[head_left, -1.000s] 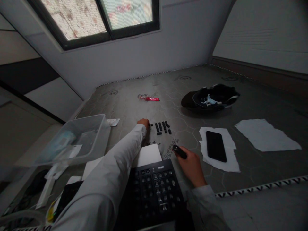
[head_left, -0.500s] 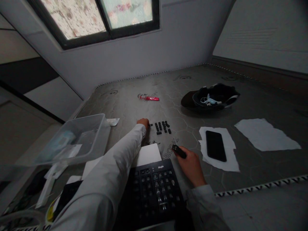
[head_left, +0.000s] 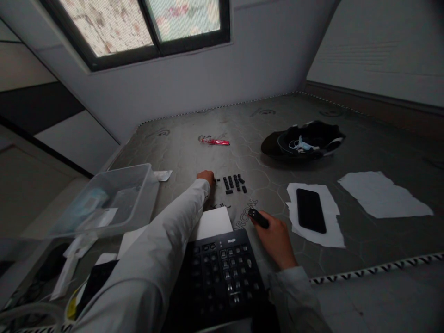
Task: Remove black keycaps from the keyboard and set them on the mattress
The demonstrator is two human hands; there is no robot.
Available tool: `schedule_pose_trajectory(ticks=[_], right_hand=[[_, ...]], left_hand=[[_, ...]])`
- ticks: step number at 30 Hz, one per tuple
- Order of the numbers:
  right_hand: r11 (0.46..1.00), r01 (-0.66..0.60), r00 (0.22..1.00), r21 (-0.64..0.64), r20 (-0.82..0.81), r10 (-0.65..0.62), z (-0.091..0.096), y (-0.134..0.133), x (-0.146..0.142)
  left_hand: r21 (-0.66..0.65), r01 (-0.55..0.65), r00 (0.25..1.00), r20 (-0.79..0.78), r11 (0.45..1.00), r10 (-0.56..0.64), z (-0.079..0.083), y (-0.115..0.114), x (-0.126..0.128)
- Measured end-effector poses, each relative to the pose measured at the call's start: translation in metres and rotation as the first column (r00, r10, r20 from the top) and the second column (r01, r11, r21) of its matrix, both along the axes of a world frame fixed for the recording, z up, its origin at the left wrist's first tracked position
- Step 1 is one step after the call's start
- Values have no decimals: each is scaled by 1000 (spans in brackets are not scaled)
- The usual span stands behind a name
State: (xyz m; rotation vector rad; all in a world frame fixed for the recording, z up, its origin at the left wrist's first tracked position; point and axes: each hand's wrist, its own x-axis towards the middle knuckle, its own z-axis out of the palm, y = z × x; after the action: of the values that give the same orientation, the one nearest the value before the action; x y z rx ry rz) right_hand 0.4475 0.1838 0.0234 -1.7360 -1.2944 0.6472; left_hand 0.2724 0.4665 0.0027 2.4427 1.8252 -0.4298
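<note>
My left hand point(head_left: 207, 176) reaches forward to the left end of several loose black keycaps point(head_left: 231, 182) laid out in short rows on the mattress. Its fingers are curled together beside a small black piece; what lies between them is hidden. Gripped in my right hand point(head_left: 277, 238) is a short black tool point(head_left: 259, 218) with a rounded body, its exact kind unclear. This hand stays just right of a black keyboard point(head_left: 225, 270), whose number pad section shows bare switches where keycaps are off. White paper point(head_left: 214, 221) lies by the keyboard's far edge.
A clear plastic bin point(head_left: 142, 199) stands at the left. Toward the back lie a red-and-clear packet point(head_left: 215, 142) and an upturned black cap point(head_left: 308, 141) with a mask inside. A phone point(head_left: 311, 210) rests on white paper at the right, near another paper sheet point(head_left: 385, 194).
</note>
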Motion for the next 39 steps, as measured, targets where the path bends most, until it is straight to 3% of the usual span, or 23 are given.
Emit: schedule_pose_trajectory(ticks=[13, 18, 22, 29, 32, 35, 39], right_hand=[[1000, -6, 1000, 14, 10, 6, -1, 1, 1], [1000, 4, 999, -5, 39, -4, -1, 1, 2], [992, 119, 992, -35, 47, -118, 1, 2, 4], [976, 207, 978, -72, -7, -208, 9, -1, 0], [967, 252, 966, -38, -44, -254, 8, -5, -4], [930, 366, 927, -41, -67, -368, 6, -10, -6], [889, 459, 869, 7, -210, -447, 19, -18, -14]], left_hand=[[-1, -5, 1000, 20, 1000, 5, 6, -6, 0], [3, -18, 998, 58, 1000, 17, 18, -16, 0], [14, -57, 991, 119, 998, 55, 37, -34, 5], [17, -99, 973, 209, 995, 93, 87, -95, 31], [10, -49, 958, 283, 999, 45, 109, -129, 34], [3, 56, 869, 492, 998, -51, 128, -173, 22], [112, -33, 769, 638, 993, -46, 143, -240, -11]])
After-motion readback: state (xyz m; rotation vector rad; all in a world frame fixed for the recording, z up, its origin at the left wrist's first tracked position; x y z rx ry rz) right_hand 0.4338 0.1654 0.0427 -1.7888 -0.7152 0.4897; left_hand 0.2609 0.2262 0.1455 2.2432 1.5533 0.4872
